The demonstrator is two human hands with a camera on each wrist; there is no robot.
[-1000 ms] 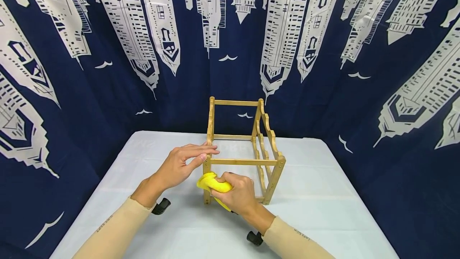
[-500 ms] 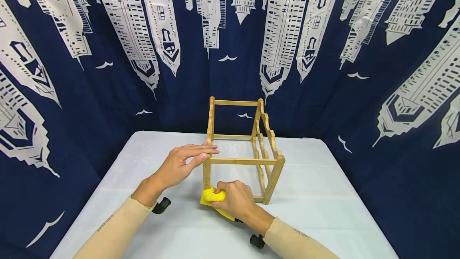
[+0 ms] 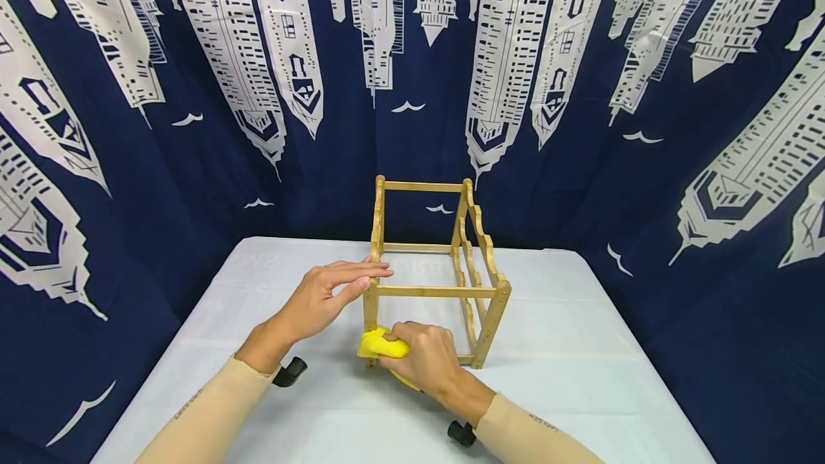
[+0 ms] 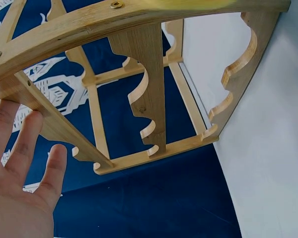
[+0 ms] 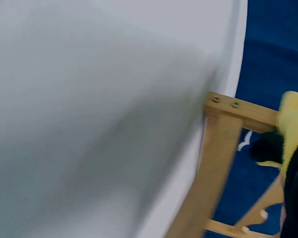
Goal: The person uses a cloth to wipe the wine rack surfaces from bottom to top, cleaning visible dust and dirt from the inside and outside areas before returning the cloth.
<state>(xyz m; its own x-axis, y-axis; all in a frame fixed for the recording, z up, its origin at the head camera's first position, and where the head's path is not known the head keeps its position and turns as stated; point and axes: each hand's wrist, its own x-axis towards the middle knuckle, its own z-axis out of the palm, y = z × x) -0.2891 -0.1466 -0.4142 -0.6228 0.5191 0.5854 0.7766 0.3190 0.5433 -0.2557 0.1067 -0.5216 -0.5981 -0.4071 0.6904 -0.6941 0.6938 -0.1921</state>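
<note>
A light wooden rack [image 3: 435, 291] with scalloped side rails stands on the white table. My left hand [image 3: 322, 296] rests on its front left top corner, fingers extended; in the left wrist view the straight fingers of that hand [image 4: 25, 168] touch the wood. My right hand [image 3: 425, 355] grips a bunched yellow cloth [image 3: 380, 344] against the lower part of the front left post. In the right wrist view, the cloth [image 5: 293, 116] covers part of a wooden bar, and a black item hides most of the hand.
The white tabletop [image 3: 567, 321] spreads around the rack. A navy curtain [image 3: 348, 163] with white buildings and birds hangs behind and at both sides. Small black devices [image 3: 289, 372] sit at both wrists.
My right hand has moved the yellow cloth down the front left post, then slightly back up. The left hand and the rack stay in place.
</note>
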